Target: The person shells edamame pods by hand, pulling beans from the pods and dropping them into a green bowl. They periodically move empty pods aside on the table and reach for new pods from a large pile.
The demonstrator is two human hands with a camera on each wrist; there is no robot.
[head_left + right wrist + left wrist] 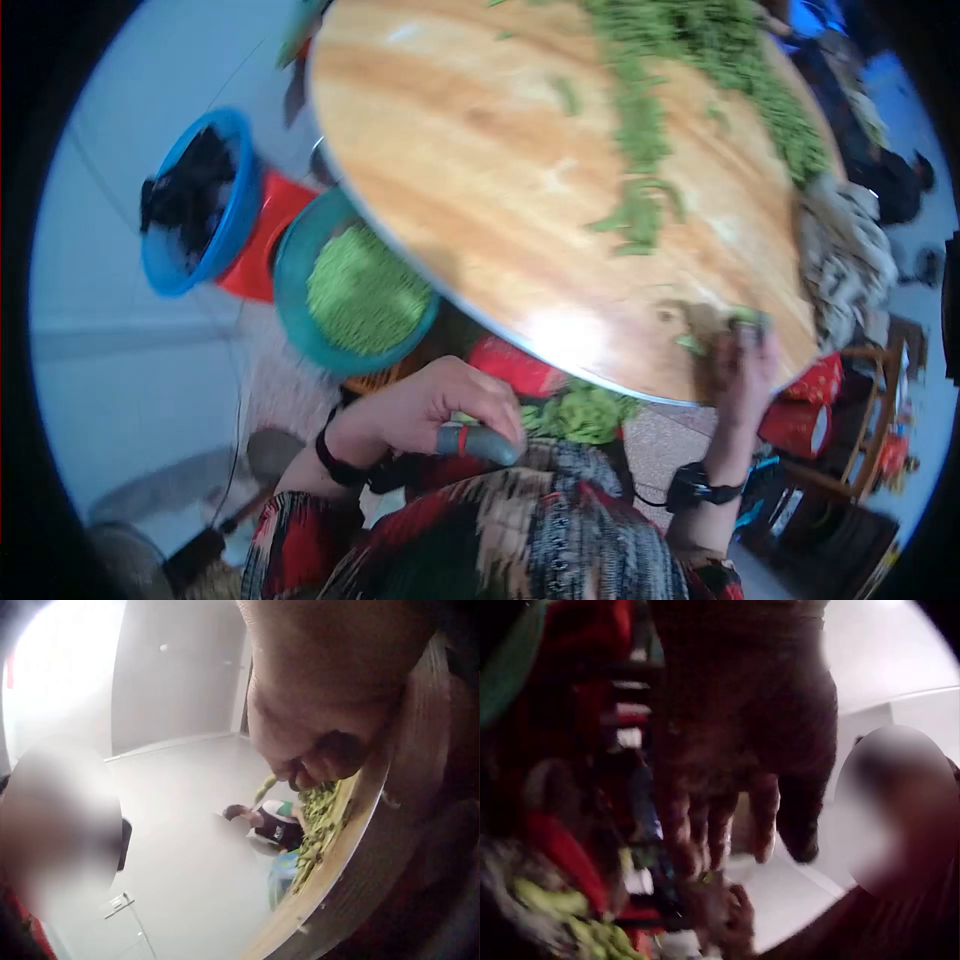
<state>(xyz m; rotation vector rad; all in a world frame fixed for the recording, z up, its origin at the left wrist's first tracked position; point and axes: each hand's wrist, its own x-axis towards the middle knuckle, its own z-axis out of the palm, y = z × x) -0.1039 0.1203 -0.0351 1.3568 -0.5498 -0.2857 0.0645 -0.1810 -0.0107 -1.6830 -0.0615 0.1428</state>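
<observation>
My right hand [745,365] is at the near right edge of a round wooden tabletop [480,180]. Its fingers are curled and pinch a green pod [265,787], which sticks out past the fingertips in the right wrist view. A small green piece [690,344] lies on the wood beside this hand. In front of my body, off the tabletop's near edge, hangs my left hand [465,405], a grey cover with a red band [480,443] on its thumb. Its fingers [720,825] stretch out loosely in the left wrist view, holding nothing.
Many green pods [700,50] are heaped at the tabletop's far side, with a strip trailing inward. Left and below stands a teal basin [290,290] of small green beans [368,290]. Beyond it are a red stool [265,235] and a blue bucket [236,150]. Green husks [585,412] lie below the edge.
</observation>
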